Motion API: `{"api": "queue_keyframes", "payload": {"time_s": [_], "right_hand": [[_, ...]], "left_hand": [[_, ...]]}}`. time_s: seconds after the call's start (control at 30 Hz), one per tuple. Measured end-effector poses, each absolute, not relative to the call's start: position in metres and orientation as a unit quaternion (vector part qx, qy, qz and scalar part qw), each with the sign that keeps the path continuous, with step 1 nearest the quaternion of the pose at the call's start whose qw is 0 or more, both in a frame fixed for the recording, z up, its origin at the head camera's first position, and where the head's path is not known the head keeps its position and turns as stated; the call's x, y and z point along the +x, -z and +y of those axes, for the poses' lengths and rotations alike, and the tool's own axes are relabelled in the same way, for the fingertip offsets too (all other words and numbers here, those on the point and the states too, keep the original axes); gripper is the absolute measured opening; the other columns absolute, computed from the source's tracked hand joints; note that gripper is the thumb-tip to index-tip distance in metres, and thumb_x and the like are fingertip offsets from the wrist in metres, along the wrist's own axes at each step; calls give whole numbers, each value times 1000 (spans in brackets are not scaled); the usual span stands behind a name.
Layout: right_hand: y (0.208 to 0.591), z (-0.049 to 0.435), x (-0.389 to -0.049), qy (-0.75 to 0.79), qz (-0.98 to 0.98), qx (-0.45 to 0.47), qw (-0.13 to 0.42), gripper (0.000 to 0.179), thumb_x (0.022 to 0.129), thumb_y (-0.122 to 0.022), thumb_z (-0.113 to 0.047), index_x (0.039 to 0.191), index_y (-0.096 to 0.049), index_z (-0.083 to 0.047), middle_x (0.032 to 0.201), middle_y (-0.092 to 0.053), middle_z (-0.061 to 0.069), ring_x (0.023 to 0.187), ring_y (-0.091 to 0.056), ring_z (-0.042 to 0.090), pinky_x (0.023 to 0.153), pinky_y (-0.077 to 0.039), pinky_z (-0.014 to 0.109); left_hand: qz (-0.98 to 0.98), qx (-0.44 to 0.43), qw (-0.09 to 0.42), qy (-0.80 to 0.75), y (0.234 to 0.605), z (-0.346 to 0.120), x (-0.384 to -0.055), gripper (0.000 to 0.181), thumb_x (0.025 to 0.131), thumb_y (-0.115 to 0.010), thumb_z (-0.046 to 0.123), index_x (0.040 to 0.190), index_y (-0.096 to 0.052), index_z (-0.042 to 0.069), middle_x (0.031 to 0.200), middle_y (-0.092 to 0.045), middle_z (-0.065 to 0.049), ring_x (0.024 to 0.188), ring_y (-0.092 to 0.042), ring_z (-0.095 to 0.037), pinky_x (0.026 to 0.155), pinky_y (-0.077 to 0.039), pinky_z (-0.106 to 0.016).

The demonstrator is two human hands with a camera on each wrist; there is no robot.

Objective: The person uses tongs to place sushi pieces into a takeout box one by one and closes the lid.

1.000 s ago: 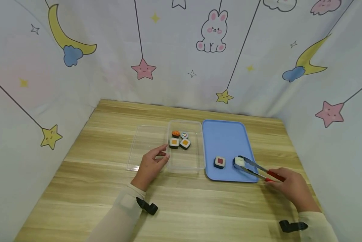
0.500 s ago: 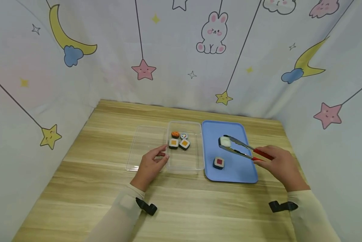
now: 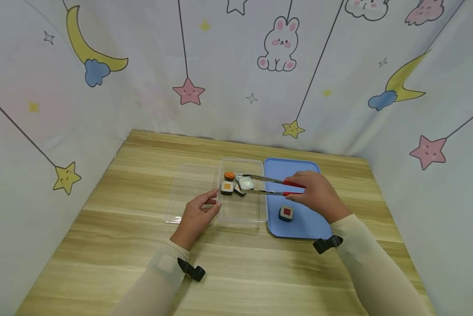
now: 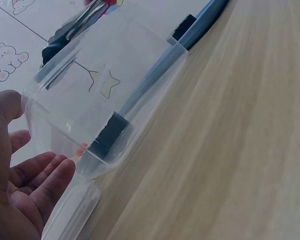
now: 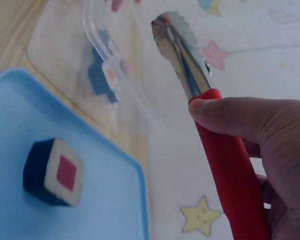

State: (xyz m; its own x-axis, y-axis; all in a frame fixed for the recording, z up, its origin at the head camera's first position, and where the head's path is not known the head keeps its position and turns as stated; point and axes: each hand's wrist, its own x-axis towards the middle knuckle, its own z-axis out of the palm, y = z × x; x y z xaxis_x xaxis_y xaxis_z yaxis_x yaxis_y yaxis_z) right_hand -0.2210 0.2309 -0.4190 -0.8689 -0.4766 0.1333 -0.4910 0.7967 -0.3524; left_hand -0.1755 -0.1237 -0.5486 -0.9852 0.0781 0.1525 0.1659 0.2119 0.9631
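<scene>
My right hand grips red-handled metal tongs. Between the tongs' tips is a white-topped toy sushi roll, above the clear plastic box. Inside the box lie several toy sushi pieces, among them an orange-topped one and a roll with a yellow-orange centre; the held roll partly covers others. My left hand rests at the box's left side, its loosely bent fingers touching the wall and rim. One roll with a red centre sits on the blue tray.
A clear lid lies flat to the left of the box, partly under my left hand. The blue tray stands right against the box's other side. Printed curtains close in the wooden table at the back and sides.
My right hand has carried the white-topped roll in the tongs from the tray's lower right, up and leftward, to over the box. The left hand has stayed in place.
</scene>
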Motion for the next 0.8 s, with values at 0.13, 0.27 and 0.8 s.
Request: {"api": "queue_keyframes", "payload": {"time_s": [0.13,0.27,0.8], "right_hand": [[417,211,-233,-158,-947,281,0,46,82,-91,-27,124,-77,-14,107,-73,-3,98,-65,20,82,-58,40],[417,195,-244,-147,-942,300,-16,44,83,-90,-28,122,-78,-13,106,-73,-4,95,-65,18,80,-58,38],[429,158,-248,-65,-926,370,-39,31,83,-90,-25,112,-81,-17,100,-73,-6,91,-66,16,81,-57,36]], "left_hand": [[-774,-81,36,627,549,-124,-176,46,99,-73,14,143,-63,6,143,-61,-16,116,-65,-29,92,-59,-36],[-773,-84,38,627,549,-125,-175,47,98,-73,12,143,-63,6,143,-60,-17,117,-65,-30,93,-59,-38],[-782,-85,36,616,549,-127,-175,48,98,-74,15,144,-63,8,137,-64,-14,114,-66,-26,89,-60,-30]]}}
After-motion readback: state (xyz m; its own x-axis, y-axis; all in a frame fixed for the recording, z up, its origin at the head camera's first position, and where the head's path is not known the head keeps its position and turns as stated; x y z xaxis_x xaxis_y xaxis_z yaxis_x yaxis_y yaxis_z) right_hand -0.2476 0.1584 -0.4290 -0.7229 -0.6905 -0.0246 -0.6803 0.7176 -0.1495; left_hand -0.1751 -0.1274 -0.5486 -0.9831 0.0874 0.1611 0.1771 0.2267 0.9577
